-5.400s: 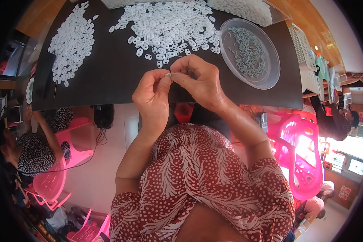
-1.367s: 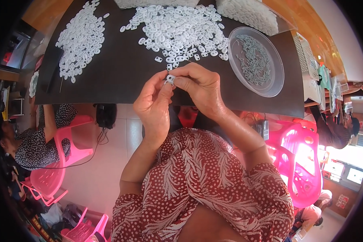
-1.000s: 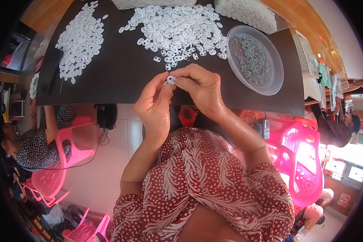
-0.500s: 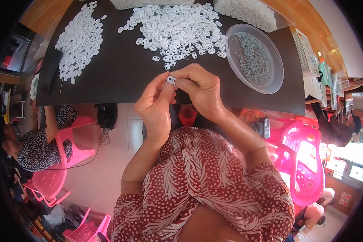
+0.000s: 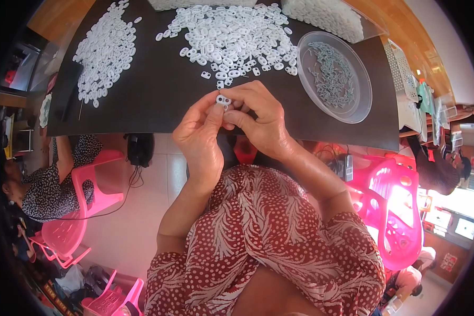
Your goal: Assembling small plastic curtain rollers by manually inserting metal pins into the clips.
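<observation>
We have a small white piece (image 5: 224,101) with two dark holes up between both hands, just above the desk (image 5: 147,108), near its near edge. Our left hand (image 5: 200,138) pinches it between thumb and forefinger from the left and near side. Our right hand (image 5: 262,117) curls in from the right, its forefinger at the far side of the piece and its thumb lower down; whether those fingers truly grip or only steady it, we cannot tell. What sits under the left thumb is hidden from us.

Beyond the hands, a wide heap of white pieces (image 5: 231,37) spreads across the far middle, and a narrower heap (image 5: 105,58) lies to the left. To the right stands a round clear tray (image 5: 367,95) holding small grey-green pins (image 5: 332,79), with a clear box (image 5: 324,21) of white pieces farther back.

We judge the piece to be light, stiff plastic, smooth enough to slip or turn between fingertips, and not very fragile. It is best held by its rounded rim, thumb and forefinger on opposite edges, leaving the holes uncovered.
</observation>
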A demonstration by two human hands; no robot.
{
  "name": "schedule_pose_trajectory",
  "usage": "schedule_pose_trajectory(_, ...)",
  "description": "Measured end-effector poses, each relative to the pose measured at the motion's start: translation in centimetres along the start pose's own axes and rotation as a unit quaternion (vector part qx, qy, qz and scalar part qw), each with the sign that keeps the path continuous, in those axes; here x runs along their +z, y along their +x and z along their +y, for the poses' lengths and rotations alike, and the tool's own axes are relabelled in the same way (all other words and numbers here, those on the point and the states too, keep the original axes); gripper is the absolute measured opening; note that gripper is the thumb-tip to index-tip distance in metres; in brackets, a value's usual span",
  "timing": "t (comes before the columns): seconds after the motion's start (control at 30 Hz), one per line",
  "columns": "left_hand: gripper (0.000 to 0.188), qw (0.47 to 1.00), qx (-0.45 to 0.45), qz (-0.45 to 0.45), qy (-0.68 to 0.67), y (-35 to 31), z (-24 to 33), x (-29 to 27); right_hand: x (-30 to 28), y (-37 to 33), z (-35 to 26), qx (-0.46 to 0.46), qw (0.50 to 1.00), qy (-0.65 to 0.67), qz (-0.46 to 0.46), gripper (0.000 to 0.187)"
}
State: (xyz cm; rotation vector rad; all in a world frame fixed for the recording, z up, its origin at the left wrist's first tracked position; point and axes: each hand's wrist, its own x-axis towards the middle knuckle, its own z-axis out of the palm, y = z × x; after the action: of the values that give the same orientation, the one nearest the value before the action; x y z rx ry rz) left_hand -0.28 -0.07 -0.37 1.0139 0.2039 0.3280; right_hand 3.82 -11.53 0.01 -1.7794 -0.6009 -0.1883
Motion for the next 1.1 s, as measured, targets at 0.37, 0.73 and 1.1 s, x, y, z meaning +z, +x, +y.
schedule_pose_trajectory(0.37, 0.018, 1.0, -0.015, -0.01, -0.015, -0.17, 0.03, -0.06, -0.08, 0.02, 0.23, -0.123, 0.985, -0.109, 0.045, 0.032)
schedule_pose_trajectory(0.73, 0.021, 0.999, -0.016, -0.031, -0.011, 0.05, 0.12, -0.4, -0.1, -0.17, 0.13, -0.144, 0.979, -0.135, 0.046, 0.037)
schedule_pose_trajectory(1.1, 0.022, 0.999, 0.026, -0.035, 0.001, -0.54, 0.55, -0.09, 0.49, -0.38, -0.01, -0.173, 0.973, -0.131, 0.072, 0.04)
